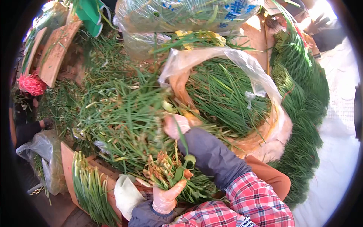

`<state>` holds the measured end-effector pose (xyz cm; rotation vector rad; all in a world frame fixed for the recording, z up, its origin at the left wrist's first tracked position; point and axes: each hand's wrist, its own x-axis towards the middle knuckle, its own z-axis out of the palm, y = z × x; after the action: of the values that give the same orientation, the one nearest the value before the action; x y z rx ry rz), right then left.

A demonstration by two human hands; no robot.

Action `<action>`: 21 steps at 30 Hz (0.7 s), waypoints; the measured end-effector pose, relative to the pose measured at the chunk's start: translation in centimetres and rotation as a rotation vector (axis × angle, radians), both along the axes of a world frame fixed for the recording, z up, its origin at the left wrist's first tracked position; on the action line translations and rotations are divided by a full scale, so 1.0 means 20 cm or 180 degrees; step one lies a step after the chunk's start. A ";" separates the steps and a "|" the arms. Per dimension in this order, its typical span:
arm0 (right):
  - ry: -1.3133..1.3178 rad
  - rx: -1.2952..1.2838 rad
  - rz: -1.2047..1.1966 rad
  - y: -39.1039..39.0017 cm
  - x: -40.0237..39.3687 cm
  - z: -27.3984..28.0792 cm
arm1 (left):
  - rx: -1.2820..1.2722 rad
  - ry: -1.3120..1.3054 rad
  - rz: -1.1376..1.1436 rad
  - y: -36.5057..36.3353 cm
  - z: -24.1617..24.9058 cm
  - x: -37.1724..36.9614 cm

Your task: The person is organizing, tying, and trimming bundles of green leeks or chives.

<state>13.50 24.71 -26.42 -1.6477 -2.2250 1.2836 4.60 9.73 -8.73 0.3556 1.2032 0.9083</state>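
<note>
My left hand [165,197], in a thin clear glove, is closed around a bunch of green chives [164,170]. Brown, soil-stained ends and a few broad leaves stick out of the bunch, and the thumb lies along its side. Above it, my right hand [177,126] is curled, its knuckles up, at the edge of a loose heap of chives [124,113]. Blur and the wrist hide what its fingers hold, if anything. Just right of that hand stands an open clear plastic bag [278,100] full of long green chives [223,94].
Tied chives [302,87] are stacked along the right, beside a white sheet [340,143]. A filled plastic bag [181,19] lies at the top. Cut chives lean on a wooden board [68,162] at lower left. Pink ties [31,83] hang by another board [58,53].
</note>
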 end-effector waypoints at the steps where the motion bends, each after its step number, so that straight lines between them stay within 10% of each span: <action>1: 0.0467 -0.0002 -0.0354 0.01 -0.05 0.14 | 0.0053 0.0059 -0.0212 -0.02 -0.01 -0.01; 4: 0.1619 -0.0534 -0.0428 0.10 -0.21 0.40 | 0.0242 -0.0016 -0.0121 -0.02 0.02 0.01; 7: 0.0670 -0.0527 0.0952 0.15 -0.16 0.38 | 0.0156 0.0163 0.0098 -0.01 0.05 0.00; 10: 0.0682 -0.0343 -0.0697 0.18 0.28 0.39 | -0.0021 0.0078 0.0140 -0.02 0.04 -0.03; 13: -0.0749 0.1206 -0.1600 0.33 0.85 0.12 | 0.0077 -0.0047 0.0091 -0.01 0.07 -0.04; 15: -0.1533 0.0832 -0.2113 0.43 1.09 0.10 | 0.0031 -0.0148 0.0145 0.00 0.06 -0.05; 21: -0.2037 -0.0025 -0.1535 0.46 1.16 0.11 | 0.0084 0.0035 0.0224 0.04 0.02 -0.03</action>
<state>36.66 33.88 -24.15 -2.6616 -1.8548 0.7036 3.94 10.46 -8.40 0.3414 1.2208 0.9849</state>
